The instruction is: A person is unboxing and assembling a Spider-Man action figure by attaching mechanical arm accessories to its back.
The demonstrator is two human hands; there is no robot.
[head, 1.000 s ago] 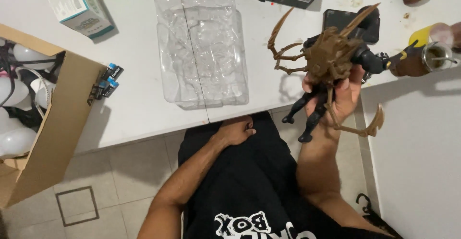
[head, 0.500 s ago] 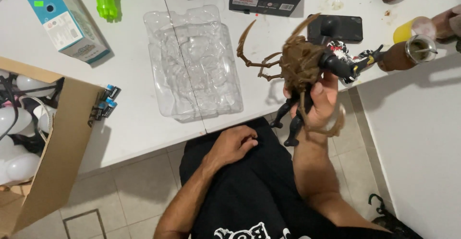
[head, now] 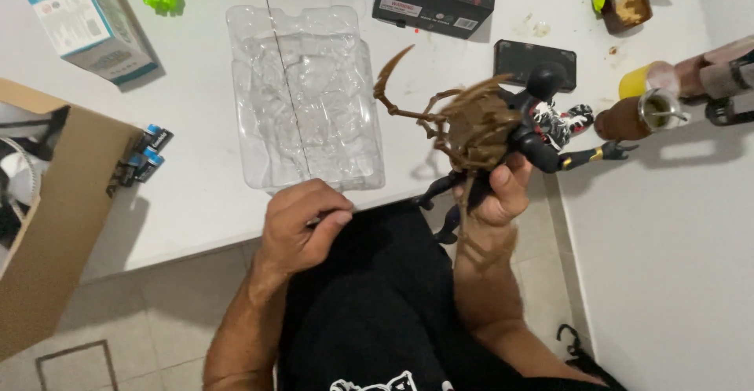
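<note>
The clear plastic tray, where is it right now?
In the head view, the clear plastic tray lies on the white table, just above the left hand, left of the brown-clawed toy figure.

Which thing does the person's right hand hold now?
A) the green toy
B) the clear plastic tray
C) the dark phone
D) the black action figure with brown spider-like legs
D: the right hand is closed around the black action figure, lifted above the table edge, while the clear plastic tray lies on the table untouched.
</note>
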